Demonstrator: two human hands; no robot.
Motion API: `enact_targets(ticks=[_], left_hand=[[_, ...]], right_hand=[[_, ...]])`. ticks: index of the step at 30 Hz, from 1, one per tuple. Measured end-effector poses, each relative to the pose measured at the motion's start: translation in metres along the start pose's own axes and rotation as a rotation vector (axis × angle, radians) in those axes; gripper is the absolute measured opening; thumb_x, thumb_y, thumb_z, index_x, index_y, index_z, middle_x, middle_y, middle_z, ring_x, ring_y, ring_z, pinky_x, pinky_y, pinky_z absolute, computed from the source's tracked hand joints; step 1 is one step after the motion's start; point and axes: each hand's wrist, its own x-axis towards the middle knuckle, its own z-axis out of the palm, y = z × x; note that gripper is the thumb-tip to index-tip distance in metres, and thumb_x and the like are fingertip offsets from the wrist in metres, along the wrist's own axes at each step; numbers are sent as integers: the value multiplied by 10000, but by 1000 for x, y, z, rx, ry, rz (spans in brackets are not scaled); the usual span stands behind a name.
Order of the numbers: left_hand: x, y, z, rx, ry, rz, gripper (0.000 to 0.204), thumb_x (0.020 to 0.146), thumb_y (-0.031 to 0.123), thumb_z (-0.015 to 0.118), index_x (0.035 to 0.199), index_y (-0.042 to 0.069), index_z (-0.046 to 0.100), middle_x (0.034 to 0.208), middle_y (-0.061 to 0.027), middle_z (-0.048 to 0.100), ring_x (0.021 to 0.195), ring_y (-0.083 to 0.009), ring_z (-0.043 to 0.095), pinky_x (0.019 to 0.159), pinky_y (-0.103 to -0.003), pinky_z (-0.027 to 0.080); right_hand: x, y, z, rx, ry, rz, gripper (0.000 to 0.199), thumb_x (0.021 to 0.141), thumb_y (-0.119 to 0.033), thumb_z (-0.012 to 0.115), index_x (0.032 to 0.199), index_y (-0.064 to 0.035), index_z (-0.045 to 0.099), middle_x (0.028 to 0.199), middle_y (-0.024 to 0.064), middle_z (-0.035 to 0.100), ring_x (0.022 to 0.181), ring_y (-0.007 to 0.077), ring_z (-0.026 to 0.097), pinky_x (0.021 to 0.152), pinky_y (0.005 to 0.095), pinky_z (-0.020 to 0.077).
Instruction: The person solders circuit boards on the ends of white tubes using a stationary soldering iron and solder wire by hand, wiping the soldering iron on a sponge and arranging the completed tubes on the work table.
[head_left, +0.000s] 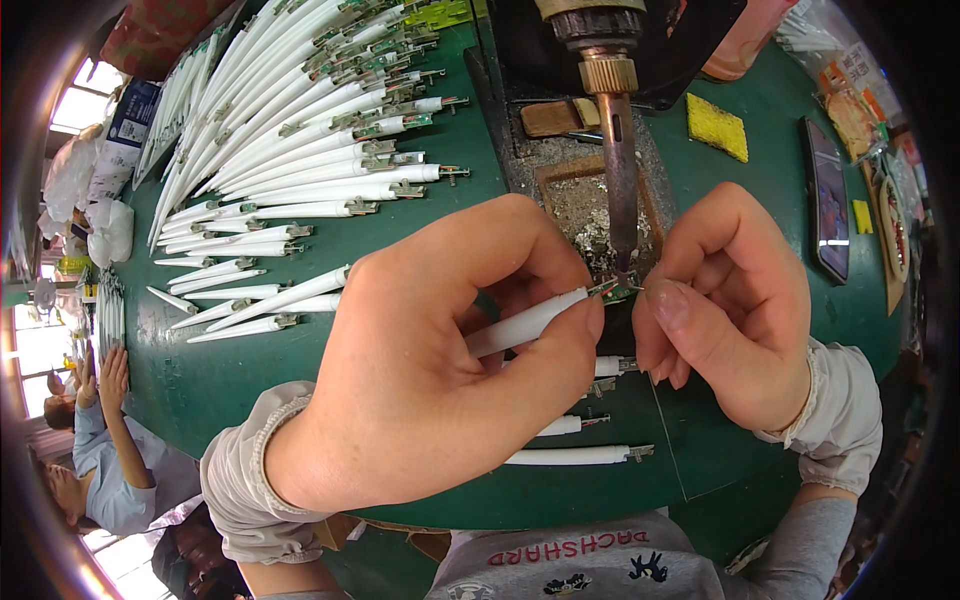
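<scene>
My left hand (440, 360) grips a white tube (520, 325) whose end carries a small green circuit board (618, 290). My right hand (735, 300) pinches at that board end with thumb and fingers. Both meet right under the tip of a fixed soldering iron (618, 160) that points down from above. Beneath the tip lies a tray of grey solder dross (585, 205). What the right fingers pinch is too small to tell.
Several finished white tubes (300, 150) lie fanned across the green table (250, 380), with a few more (575, 455) below my hands. A yellow sponge (716, 126), a phone (826, 200) and packets lie at right. Other people sit at lower left.
</scene>
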Motion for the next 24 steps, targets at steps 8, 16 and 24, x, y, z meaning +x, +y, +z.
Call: enact_targets(ticks=[8, 16, 24], left_hand=[[1, -2, -1, -40, -5, 57, 97, 769, -57, 567, 860, -61, 533, 884, -88, 540, 836, -123, 535, 665, -207, 446], [0, -2, -3, -36, -2, 27, 80, 762, -55, 579, 834, -52, 543, 874, -82, 542, 827, -115, 531, 657, -206, 439], [2, -5, -2, -66, -8, 60, 88, 763, -71, 568, 846, -61, 542, 872, -85, 545, 823, -115, 533, 677, -211, 442]], right_hand=[[0, 2, 1, -32, 8, -44, 199, 878, -131, 509, 922, -13, 355, 645, 94, 547, 489, 80, 500, 424, 172, 395], [0, 3, 0, -64, 3, -71, 207, 875, -145, 521, 916, -19, 362, 643, 89, 544, 481, 78, 490, 426, 171, 395], [-1, 4, 1, -20, 33, -69, 224, 876, -161, 524, 921, -24, 354, 636, 94, 542, 482, 80, 485, 430, 175, 387]])
